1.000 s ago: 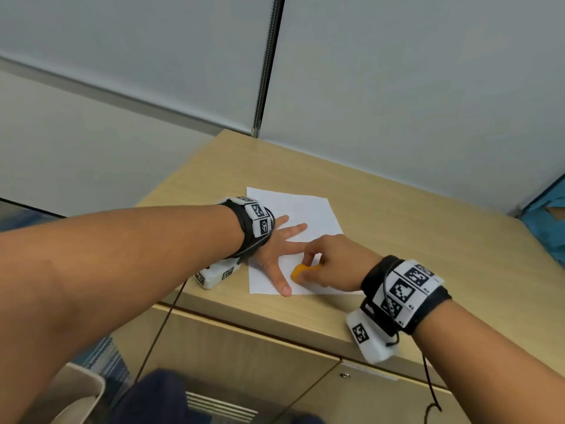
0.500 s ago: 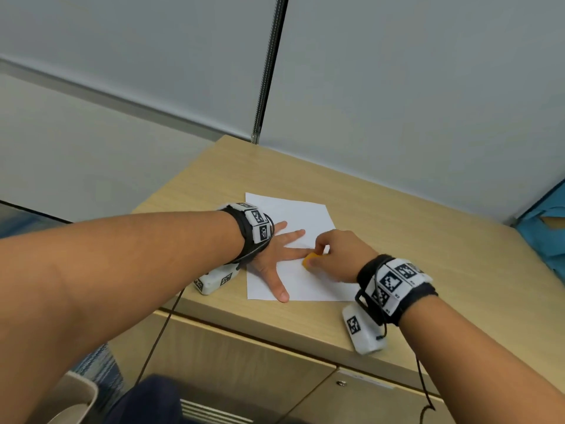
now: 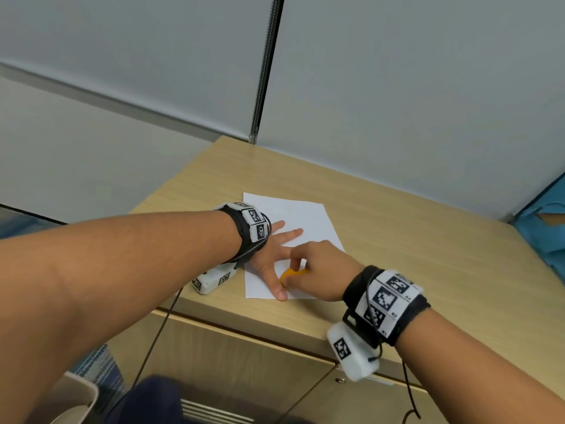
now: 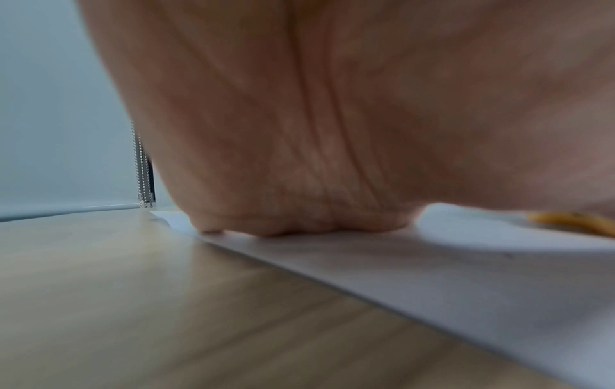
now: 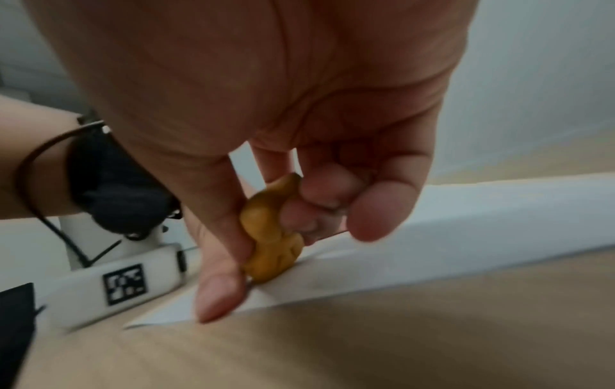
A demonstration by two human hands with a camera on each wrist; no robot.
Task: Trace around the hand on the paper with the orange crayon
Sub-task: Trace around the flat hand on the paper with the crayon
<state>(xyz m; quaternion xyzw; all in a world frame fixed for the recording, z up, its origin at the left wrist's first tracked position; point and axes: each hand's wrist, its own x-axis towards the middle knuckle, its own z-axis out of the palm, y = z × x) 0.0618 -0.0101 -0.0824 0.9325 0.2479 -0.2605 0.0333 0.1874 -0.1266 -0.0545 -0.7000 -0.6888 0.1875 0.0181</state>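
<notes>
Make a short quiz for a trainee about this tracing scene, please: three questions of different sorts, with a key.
1. True or false: the left hand lies flat on the paper with fingers spread.
2. Which hand holds the orange crayon? A) left hand B) right hand C) neither
3. Fill in: the crayon is next to the left hand's ____ , close to the near edge of the paper.

Key
1. True.
2. B; in the right wrist view its thumb and fingers pinch the crayon, whose lower end meets the paper.
3. Thumb.

Orange crayon (image 3: 292,274) tip hidden behind right hand (image 3: 321,270).
</notes>
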